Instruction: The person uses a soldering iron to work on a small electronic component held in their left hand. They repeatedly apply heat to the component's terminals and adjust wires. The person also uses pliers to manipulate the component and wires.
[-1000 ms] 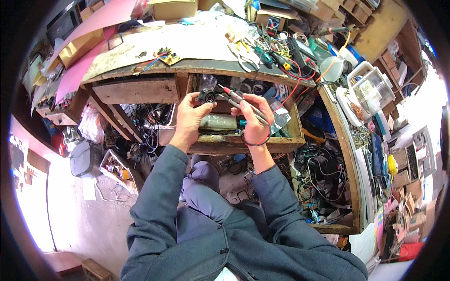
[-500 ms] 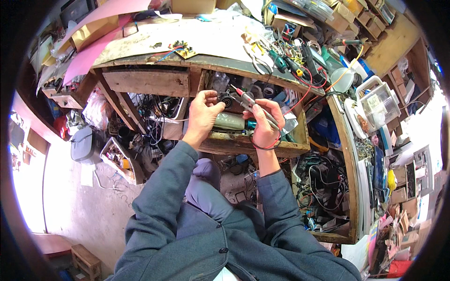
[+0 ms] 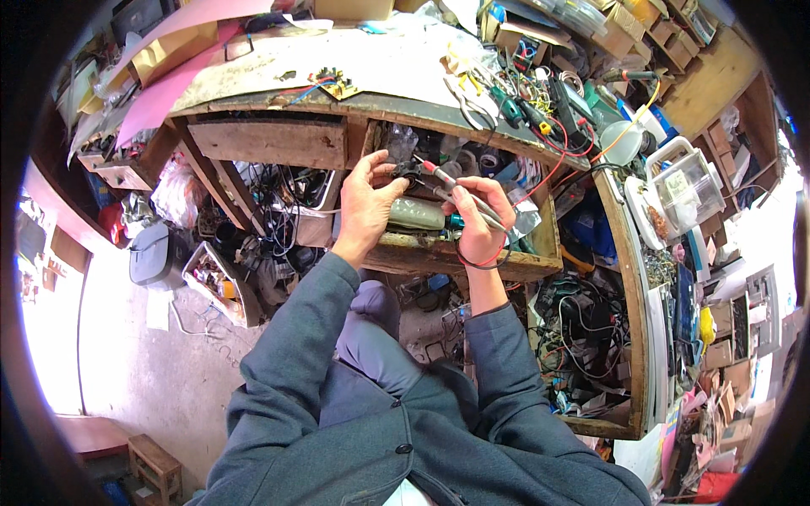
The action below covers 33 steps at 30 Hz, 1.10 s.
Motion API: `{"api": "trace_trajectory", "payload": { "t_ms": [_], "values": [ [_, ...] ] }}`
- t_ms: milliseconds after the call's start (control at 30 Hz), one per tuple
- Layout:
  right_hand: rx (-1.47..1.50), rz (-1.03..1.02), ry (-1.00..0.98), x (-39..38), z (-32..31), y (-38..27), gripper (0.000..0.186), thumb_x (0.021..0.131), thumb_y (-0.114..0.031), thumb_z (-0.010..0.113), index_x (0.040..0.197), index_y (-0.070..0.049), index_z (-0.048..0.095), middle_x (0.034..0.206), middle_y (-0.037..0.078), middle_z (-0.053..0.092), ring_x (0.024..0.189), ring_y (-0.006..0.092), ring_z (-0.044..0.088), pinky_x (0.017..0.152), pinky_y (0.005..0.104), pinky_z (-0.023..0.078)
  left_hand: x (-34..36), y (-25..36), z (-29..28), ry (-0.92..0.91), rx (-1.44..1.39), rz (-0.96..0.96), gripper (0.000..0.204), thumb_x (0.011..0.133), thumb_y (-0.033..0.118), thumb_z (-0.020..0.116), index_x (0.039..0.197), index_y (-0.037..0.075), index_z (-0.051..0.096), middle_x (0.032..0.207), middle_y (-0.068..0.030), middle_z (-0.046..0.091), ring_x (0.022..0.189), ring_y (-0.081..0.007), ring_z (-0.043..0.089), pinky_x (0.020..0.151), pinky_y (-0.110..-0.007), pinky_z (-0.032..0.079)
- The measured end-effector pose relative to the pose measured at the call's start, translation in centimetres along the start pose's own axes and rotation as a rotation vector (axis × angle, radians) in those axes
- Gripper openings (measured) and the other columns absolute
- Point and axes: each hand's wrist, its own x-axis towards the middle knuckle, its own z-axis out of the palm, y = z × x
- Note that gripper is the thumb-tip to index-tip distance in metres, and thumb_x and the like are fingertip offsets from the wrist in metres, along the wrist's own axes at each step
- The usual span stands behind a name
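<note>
Over an open wooden drawer [image 3: 506, 267], my left hand [image 3: 366, 211] pinches a small black part [image 3: 408, 169] between thumb and fingers. My right hand [image 3: 480, 221] is closed round a red test probe [image 3: 442, 175], along with a grey, pen-like piece whose kind I cannot make out. The probe points up and left, close beside the black part; whether its tip touches is too small to tell. A red and dark lead loops below my right wrist. Beneath my hands, a greenish cylinder [image 3: 418, 214] lies in the drawer.
A cluttered bench top [image 3: 396, 80] runs behind the drawer. Pliers [image 3: 466, 103], a small circuit board [image 3: 339, 85] and tangled leads lie on it. Wires fill an open compartment [image 3: 582, 337] at the right. A box of odds and ends [image 3: 221, 284] stands on the floor at left.
The black part has turned in my left fingers, so its round face no longer shows clearly. My right hand has barely moved; the probe stays near the part.
</note>
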Motion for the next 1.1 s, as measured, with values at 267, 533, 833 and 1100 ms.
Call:
{"api": "trace_trajectory", "payload": {
  "t_ms": [267, 533, 833, 1100],
  "values": [
    [-0.056, -0.002, -0.017, 0.0, 0.3, -0.2, 0.009, 0.092, 0.001, 0.067, 0.101, 0.001, 0.066, 0.085, 0.005, 0.068, 0.069, 0.0091, 0.065, 0.063, 0.0226, 0.052, 0.1, -0.3, 0.0, -0.029, 0.049, 0.007, 0.060, 0.081, -0.001, 0.075, 0.136, -0.005, 0.051, 0.116, -0.0129, 0.068, 0.101, -0.0165, 0.065, 0.089, -0.029, 0.054],
    [-0.191, -0.084, -0.058, -0.3, 0.5, 0.2, 0.009, 0.089, 0.001, 0.067, 0.098, 0.002, 0.067, 0.084, 0.004, 0.068, 0.070, 0.0081, 0.063, 0.064, 0.0222, 0.050, -0.3, 0.3, 0.0, -0.008, 0.118, 0.024, 0.063, 0.081, 0.003, 0.078, 0.137, -0.004, 0.051, 0.110, -0.0112, 0.070, 0.095, -0.0141, 0.066, 0.085, -0.028, 0.054],
    [-0.297, -0.240, -0.111, 0.2, 0.7, 0.4, 0.010, 0.086, 0.001, 0.071, 0.096, 0.001, 0.069, 0.083, 0.007, 0.067, 0.073, 0.0117, 0.064, 0.065, 0.0245, 0.050, -0.3, -0.2, 0.2, 0.017, 0.257, 0.123, 0.066, 0.078, 0.004, 0.079, 0.138, -0.001, 0.052, 0.106, -0.0089, 0.071, 0.086, -0.0136, 0.065, 0.080, -0.028, 0.054],
    [-0.398, -0.276, -0.122, 0.1, 1.1, -0.2, 0.008, 0.083, -0.001, 0.076, 0.090, 0.001, 0.073, 0.086, 0.010, 0.068, 0.075, 0.0174, 0.066, 0.067, 0.0271, 0.052, -0.5, -0.4, 0.2, 0.024, 0.267, 0.151, 0.063, 0.079, 0.002, 0.078, 0.137, -0.001, 0.052, 0.105, -0.0084, 0.071, 0.087, -0.0137, 0.065, 0.080, -0.028, 0.054]
  ]
}}
